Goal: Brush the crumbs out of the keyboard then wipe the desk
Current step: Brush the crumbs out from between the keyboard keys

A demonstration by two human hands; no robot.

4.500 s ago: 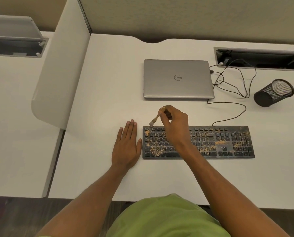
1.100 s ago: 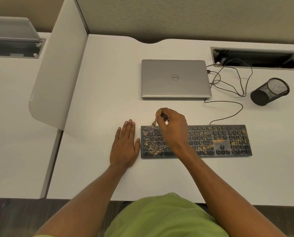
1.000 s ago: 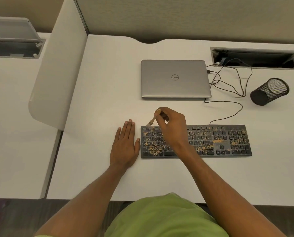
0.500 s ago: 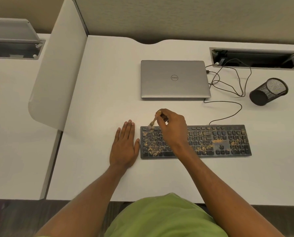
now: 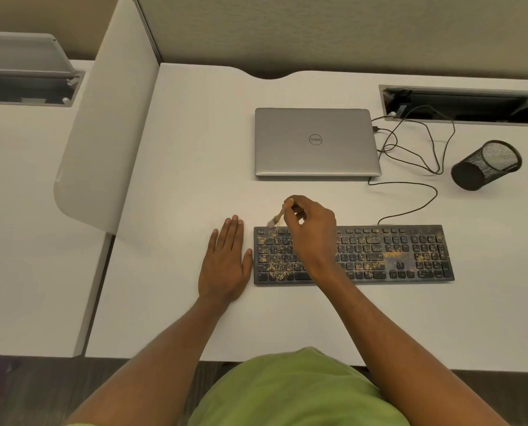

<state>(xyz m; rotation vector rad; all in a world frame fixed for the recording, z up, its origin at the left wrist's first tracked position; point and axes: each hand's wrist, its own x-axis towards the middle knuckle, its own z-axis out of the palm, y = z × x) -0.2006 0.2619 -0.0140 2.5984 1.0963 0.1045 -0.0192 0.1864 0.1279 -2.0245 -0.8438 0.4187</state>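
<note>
The right hand [image 5: 310,232] has its fingers curled round the handle of a small brush [image 5: 276,219], pinching it near the top. The brush slants down to the left, and its pale bristles meet the top-left key row of the keyboard [image 5: 394,253]. The right wrist and forearm cross over the left-middle keys and hide them. The left hand [image 5: 225,265] lies flat, palm down, fingers straight and together, on the worktop [image 5: 195,179]. Its thumb is just beside the keyboard's left edge.

The only writing that can be read is the round "DELL" logo [image 5: 315,139] on the lid of the closed silver laptop [image 5: 316,142], upside down from this side. The key legends are too small to make out.

The laptop lies behind the keyboard, apart from it. A thin black cable [image 5: 422,207] runs from the keyboard's back edge up towards the laptop's right side, where more cable loops into an open cable tray [image 5: 462,104] sunk in the worktop. A black mesh pen cup [image 5: 487,166] lies tipped on its side near those loops. A pale divider panel [image 5: 102,118] stands along the worktop's left edge.

The keyboard is black, full-size, and lies square to the front edge. Orange-tan crumbs [image 5: 393,255] speckle it, thickest at the left end and in a patch right of centre.
</note>
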